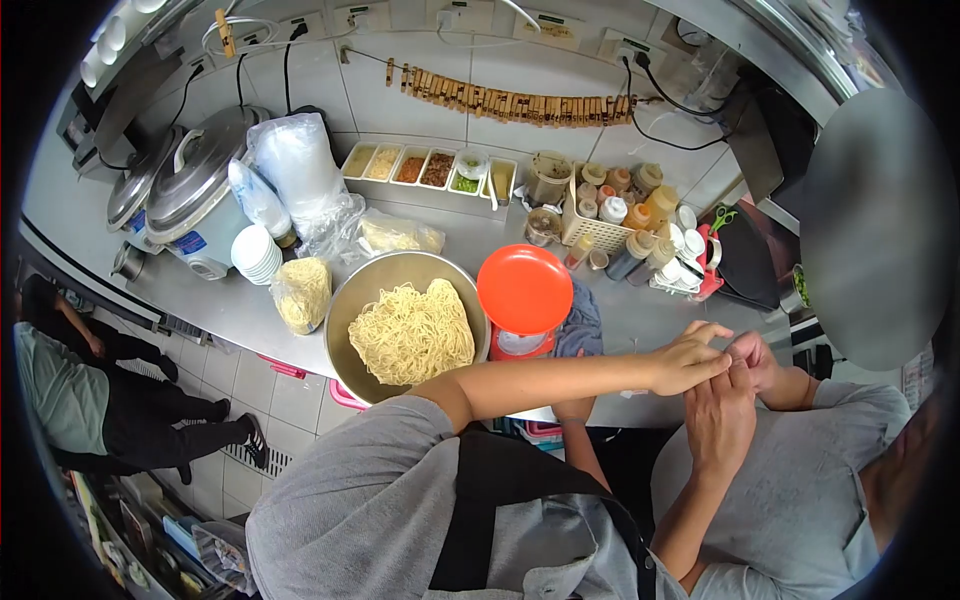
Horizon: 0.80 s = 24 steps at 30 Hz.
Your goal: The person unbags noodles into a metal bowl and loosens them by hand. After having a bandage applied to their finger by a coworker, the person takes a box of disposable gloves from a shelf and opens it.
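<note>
Head view: kitchen work, two bare hands and a steel surface (640,340)

Left hand (688,366): forearm stretched across the near edge of the surface; fingers partly bent, one reaching forward, the rest meeting the fingertips of the right hand. Right hand (720,420): raised from below, back outward, fingers drawn together at the tips. Whether either set of fingers grips anything small cannot be told

Co-worker's hand (757,362): at the right, close against the same fingertips, fingers curled; contact unclear. A further hand (574,408), owner uncertain: at the surface edge, beneath the left forearm

Noodles (412,335): one pale yellow mass in a wide steel bowl (341,345), well apart from the fingers, toward the left end of the surface; the left upper arm overlaps the bowl's near rim in view

Plate (525,288), round, orange-red: on a red-based device (521,346), just beside the bowl, between it and the fingers. Cloth (582,318), grey-blue, crumpled: beside the plate, nearer the fingers

Bagged noodles (301,295) and stacked white bowls (257,254): left of the steel bowl. Topping containers (410,168): in a row by the wall. Bottle basket (583,226): behind the cloth. Lidded cookers (203,172): far left. Clothespins (515,104): strung along the tiles. Two people (70,390): standing on the floor, lower left
</note>
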Tool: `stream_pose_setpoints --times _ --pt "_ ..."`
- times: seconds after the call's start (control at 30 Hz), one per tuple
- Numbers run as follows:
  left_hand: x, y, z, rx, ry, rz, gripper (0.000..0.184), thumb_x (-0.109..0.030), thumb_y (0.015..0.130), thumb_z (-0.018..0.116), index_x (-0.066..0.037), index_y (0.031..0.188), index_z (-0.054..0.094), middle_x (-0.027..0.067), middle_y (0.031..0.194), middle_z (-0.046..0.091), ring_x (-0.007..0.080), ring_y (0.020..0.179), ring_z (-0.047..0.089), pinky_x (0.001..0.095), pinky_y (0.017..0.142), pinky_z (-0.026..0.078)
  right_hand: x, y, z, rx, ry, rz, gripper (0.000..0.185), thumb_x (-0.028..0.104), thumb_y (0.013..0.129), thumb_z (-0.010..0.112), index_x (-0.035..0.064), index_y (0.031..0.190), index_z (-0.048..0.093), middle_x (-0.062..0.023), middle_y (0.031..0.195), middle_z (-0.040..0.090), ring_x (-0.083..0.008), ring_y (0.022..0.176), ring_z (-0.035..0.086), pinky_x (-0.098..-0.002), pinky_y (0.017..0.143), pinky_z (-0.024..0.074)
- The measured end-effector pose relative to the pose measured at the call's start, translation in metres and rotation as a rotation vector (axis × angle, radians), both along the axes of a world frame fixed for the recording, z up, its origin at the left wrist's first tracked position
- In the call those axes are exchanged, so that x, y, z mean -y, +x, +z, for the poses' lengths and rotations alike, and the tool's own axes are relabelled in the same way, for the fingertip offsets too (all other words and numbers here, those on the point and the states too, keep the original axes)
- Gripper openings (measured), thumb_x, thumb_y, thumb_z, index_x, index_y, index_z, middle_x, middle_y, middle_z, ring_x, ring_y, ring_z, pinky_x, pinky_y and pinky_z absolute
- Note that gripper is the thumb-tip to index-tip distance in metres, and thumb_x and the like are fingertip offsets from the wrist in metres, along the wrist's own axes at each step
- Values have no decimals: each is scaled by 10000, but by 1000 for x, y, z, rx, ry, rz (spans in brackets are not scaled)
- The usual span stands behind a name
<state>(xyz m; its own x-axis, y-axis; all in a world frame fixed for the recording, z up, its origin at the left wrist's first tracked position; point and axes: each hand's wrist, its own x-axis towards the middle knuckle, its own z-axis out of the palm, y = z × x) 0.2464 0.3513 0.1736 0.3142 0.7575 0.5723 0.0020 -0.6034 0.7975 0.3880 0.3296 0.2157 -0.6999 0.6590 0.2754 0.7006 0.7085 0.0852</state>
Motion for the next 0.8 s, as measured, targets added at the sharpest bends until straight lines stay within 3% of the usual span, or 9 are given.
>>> stream_pose_setpoints --times 0.07,0.13,0.27,0.33,0.67,0.73,0.8 --pt "1 1 -4 -5 -10 55 598 -487 968 287 -18 1024 654 273 1317 393 404 1275 261 481 1055 220 8 -7 16 372 92 -107 351 200 968 393 7 1256 448 -120 1204 535 -200 1151 496 -310 1001 359" --pt "2 2 -7 11 -8 62 601 -488 968 284 -18 1026 654 271 1315 396 404 1276 261 479 1055 221 9 -24 -30 264 -18 -154 379 220 956 410 14 1273 434 -129 1223 521 -216 1169 476 -325 1011 344" --pt "3 0 -5 19 -13 56 580 -442 978 277 8 948 643 259 1330 373 396 1277 266 480 1062 192 24 -78 -197 -98 -260 -239 442 261 933 445 27 1306 407 -147 1260 495 -248 1205 438 -353 1031 314" --pt "3 3 -10 16 -24 96 572 -430 981 272 6 956 642 249 1330 378 391 1272 274 478 1061 194 30 -90 -238 -165 -287 -268 477 281 922 463 33 1323 393 -155 1279 481 -264 1223 419 -367 1041 299" --pt "4 6 -17 10 -92 178 585 -417 993 220 -10 1069 633 189 1329 399 342 1250 296 437 1063 216 26 -88 -288 -277 -280 -273 668 382 865 551 66 1408 325 -200 1373 415 -343 1313 323 -438 1091 224" --pt "5 8 -19 36 -104 189 600 -442 987 231 1 1066 628 194 1326 403 343 1253 293 435 1065 221 24 -87 -291 -290 -427 -271 852 487 809 587 108 1464 197 -190 1475 259 -368 1356 224 -466 1110 146" --pt "6 8 -19 54 -110 192 618 -467 981 243 13 1063 623 200 1322 407 344 1255 289 432 1067 226 24 -87 -291 -304 -381 -255 801 458 828 570 90 1453 230 -194 1459 291 -357 1351 247 -464 1102 170"
